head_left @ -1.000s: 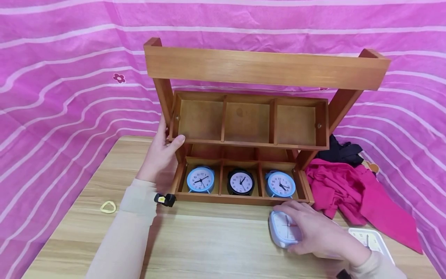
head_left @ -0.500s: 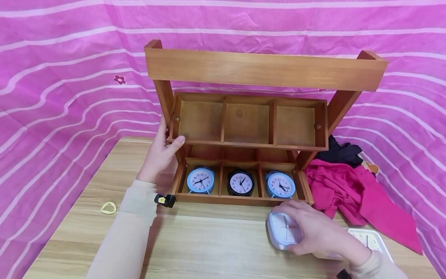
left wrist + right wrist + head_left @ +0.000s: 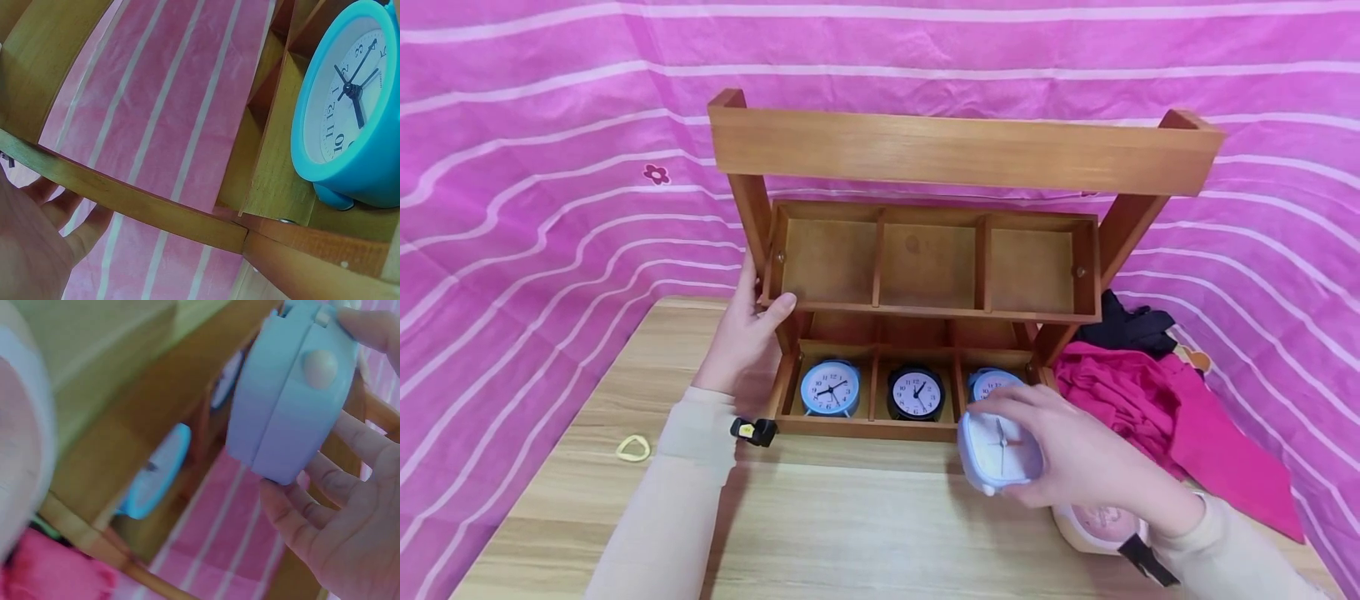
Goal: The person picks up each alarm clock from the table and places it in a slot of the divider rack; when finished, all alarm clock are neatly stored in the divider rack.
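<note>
My right hand (image 3: 1075, 446) holds a pale blue-lilac square alarm clock (image 3: 996, 458) between thumb and fingers, lifted off the table just before the lower tray. Its side, with a round white knob, faces the right wrist camera. My left hand (image 3: 741, 337) grips the left side of a two-tier wooden shelf (image 3: 955, 150), thumb in front; its fingers lie against the side post in the left wrist view. In the lower tray stand a blue round clock (image 3: 831, 389), a black clock (image 3: 916, 394) and another blue clock (image 3: 992, 382), partly hidden by my right hand.
A pink-faced clock (image 3: 1101, 525) sits on the table under my right wrist. Crumpled magenta cloth (image 3: 1120, 400) and black cloth (image 3: 1127, 325) lie right of the shelf. A yellow ring (image 3: 633, 448) lies on the left. Striped pink fabric (image 3: 550, 208) hangs behind.
My right hand has raised the pale clock and moved it left and toward the tray, now overlapping the right blue clock. The pink-faced clock has come into view. My left hand stays on the shelf.
</note>
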`<move>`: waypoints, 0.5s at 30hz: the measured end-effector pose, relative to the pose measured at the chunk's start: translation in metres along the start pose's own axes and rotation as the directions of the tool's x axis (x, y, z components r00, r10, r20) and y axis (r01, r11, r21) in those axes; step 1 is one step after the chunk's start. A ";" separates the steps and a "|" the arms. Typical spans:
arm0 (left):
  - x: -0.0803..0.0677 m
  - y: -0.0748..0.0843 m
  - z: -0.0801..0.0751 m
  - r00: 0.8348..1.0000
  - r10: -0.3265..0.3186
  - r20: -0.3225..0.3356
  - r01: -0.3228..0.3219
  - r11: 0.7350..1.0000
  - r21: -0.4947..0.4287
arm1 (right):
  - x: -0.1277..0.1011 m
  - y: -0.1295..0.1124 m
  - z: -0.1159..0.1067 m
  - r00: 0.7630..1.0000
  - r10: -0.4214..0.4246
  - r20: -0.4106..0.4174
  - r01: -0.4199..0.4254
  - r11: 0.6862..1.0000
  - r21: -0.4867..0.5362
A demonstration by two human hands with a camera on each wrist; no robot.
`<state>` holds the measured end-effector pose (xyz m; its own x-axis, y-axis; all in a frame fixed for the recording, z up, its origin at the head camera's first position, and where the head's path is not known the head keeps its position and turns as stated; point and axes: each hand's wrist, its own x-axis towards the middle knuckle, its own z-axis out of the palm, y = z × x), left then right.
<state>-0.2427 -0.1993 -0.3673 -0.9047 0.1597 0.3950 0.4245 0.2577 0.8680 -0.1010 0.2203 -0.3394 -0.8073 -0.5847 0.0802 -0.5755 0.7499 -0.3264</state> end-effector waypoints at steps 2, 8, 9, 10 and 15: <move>0.000 0.000 0.000 1.000 -0.004 -0.002 0.004 1.000 0.003 | 0.006 -0.002 -0.008 0.999 -0.026 -0.029 0.025 1.000 -0.010; -0.002 0.002 0.000 1.000 -0.020 -0.002 0.020 1.000 0.006 | 0.027 -0.013 -0.040 0.990 -0.090 -0.105 0.088 0.996 -0.029; -0.002 0.002 0.000 1.000 -0.024 0.000 0.024 1.000 0.006 | 0.030 -0.015 -0.047 0.988 -0.098 -0.116 0.095 0.995 -0.030; -0.003 0.002 0.000 1.000 -0.027 0.001 0.027 1.000 0.005 | 0.034 -0.016 -0.053 0.986 -0.109 -0.129 0.106 0.994 -0.031; -0.002 0.003 0.000 1.000 -0.024 0.002 0.023 1.000 0.001 | 0.051 -0.023 -0.081 0.975 -0.152 -0.161 0.145 0.988 -0.056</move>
<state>-0.2396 -0.1994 -0.3658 -0.9143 0.1556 0.3739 0.4031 0.2621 0.8768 -0.1393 0.1986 -0.2513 -0.7208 -0.6342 0.2795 -0.6927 0.6734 -0.2583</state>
